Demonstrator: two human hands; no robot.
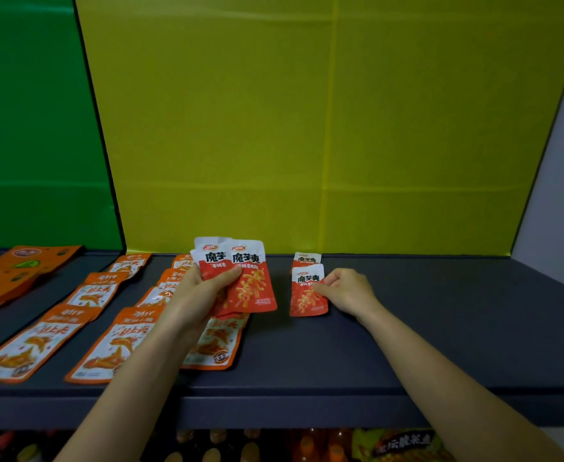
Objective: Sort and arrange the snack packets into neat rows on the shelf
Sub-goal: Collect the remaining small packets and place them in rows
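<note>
My left hand (198,295) grips a fanned stack of red and white snack packets (252,281) above the dark grey shelf (440,311). My right hand (347,290) pinches the right edge of a single red and white packet (305,291) that lies flat on the shelf. Behind it lies another red and white packet (306,259), partly covered by the front one. To the left, orange and white packets (107,345) lie in rows running from front to back.
Larger orange packs (4,275) lie at the far left of the shelf. A yellow panel (307,128) and a green panel (34,128) form the back wall. Below the shelf's front edge, other goods (403,445) show on a lower level.
</note>
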